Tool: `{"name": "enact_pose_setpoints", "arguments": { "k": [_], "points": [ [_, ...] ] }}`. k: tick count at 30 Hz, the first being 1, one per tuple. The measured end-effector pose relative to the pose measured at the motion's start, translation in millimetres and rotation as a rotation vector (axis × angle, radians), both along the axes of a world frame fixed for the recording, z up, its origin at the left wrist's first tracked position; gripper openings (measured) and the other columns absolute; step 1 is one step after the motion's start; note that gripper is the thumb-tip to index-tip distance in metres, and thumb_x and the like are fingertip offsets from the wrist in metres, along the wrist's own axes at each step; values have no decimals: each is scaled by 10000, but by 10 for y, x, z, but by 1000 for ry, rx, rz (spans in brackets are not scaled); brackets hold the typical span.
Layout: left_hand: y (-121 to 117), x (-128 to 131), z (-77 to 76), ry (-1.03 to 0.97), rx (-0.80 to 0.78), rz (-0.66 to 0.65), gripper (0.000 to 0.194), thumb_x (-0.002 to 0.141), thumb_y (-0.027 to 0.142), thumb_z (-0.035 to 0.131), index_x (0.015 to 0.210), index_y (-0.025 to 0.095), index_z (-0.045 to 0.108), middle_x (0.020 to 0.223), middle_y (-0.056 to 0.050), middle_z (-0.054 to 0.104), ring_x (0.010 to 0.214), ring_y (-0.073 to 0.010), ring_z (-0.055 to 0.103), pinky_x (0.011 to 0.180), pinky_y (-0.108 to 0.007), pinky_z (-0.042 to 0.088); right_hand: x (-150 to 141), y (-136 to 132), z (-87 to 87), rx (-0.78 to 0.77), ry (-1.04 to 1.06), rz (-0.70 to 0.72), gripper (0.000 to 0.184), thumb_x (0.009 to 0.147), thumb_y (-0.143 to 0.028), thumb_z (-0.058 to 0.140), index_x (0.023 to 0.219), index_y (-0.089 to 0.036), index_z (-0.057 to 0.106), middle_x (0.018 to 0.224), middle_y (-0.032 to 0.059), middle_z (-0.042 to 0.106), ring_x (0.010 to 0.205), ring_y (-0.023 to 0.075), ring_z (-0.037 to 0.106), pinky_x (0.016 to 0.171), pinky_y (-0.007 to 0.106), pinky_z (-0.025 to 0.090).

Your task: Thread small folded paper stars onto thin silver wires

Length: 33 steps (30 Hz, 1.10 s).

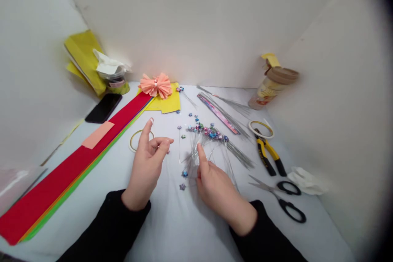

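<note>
Star-tipped wires (196, 151) sit bunched in the right hand (215, 186), fingers closed around them. The left hand (146, 163) is just beside, narrowly pinched, its hold unclear. A tape roll (134, 141) lies beyond it; scissors (278, 198) lie rightward.

Bright, even light washes over the worktop (172, 229), leaving only soft shadows under the left hand (145, 168) and right hand (217, 190). A warm glare sits on the back wall (159, 59). The wide lens bends the edges, and the right side fades to black.
</note>
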<state>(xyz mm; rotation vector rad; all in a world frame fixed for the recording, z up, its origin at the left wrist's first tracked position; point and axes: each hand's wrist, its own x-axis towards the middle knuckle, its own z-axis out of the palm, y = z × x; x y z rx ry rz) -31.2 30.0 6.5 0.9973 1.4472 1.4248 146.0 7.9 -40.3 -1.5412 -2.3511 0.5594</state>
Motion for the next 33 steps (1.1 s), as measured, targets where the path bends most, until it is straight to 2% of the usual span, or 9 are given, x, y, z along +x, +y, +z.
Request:
{"name": "enact_pose_setpoints", "arguments": {
  "k": [3,7,9,12,15,19,26,30,33],
  "points": [
    [-17,20,47,-45,-24,-2,788,805,291,667,1470,218,252,801,3,691,873,-148,655,828,-310,493,19,6,44,-81,154,22,858,744,-38,436,1510,-87,51,769,83,635,648,216,577,593,340,474],
    [-51,44,95,-60,-40,-3,786,767,277,704,1439,205,301,783,16,687,772,-137,656,771,-292,502,73,12,197,-178,641,7,814,823,-99,450,1500,-182,6,756,-11,577,655,156,559,647,306,486],
    [-71,62,111,-66,-54,-61,818,749,257,719,1440,194,287,760,18,686,758,-138,657,735,-276,505,73,4,256,-185,850,-77,795,839,-134,489,1490,-222,42,736,-38,555,651,141,544,655,295,485],
    [-99,96,132,-90,-127,-216,904,713,235,747,1459,191,237,745,10,694,725,-149,659,633,-247,500,31,-28,277,-201,1013,-159,801,831,-151,541,1480,-255,84,720,-52,552,638,133,530,636,283,478],
    [-113,119,155,-117,-183,-300,978,674,207,766,1470,199,199,719,18,687,637,-138,635,529,-214,462,-24,-68,244,-166,1059,-181,808,822,-136,554,1479,-267,103,715,-55,552,641,130,531,642,285,477],
    [-112,124,174,-114,-187,-319,998,660,177,762,1470,203,180,702,28,670,605,-125,610,486,-193,439,-65,-99,210,-107,1043,-189,837,822,-111,536,1491,-279,61,719,-56,544,632,127,527,626,277,476],
    [-114,144,122,-126,-188,-340,1002,686,162,741,1476,227,129,704,36,651,591,-115,590,467,-183,436,-100,-125,221,43,932,-202,847,815,-87,526,1498,-273,61,692,-65,536,624,131,519,637,283,473],
    [-124,172,97,-155,-154,-369,942,698,140,720,1459,222,172,706,38,645,636,-117,610,536,-200,463,-118,-138,225,42,930,-201,855,811,-91,548,1499,-266,71,687,-62,563,618,133,532,640,292,480],
    [-125,179,96,-202,-153,-370,856,726,161,705,1424,218,213,714,38,629,659,-128,630,530,-203,454,-133,-143,243,14,1026,-241,814,818,-118,563,1487,-263,122,695,-54,577,630,136,549,647,299,495]
  ]
}}
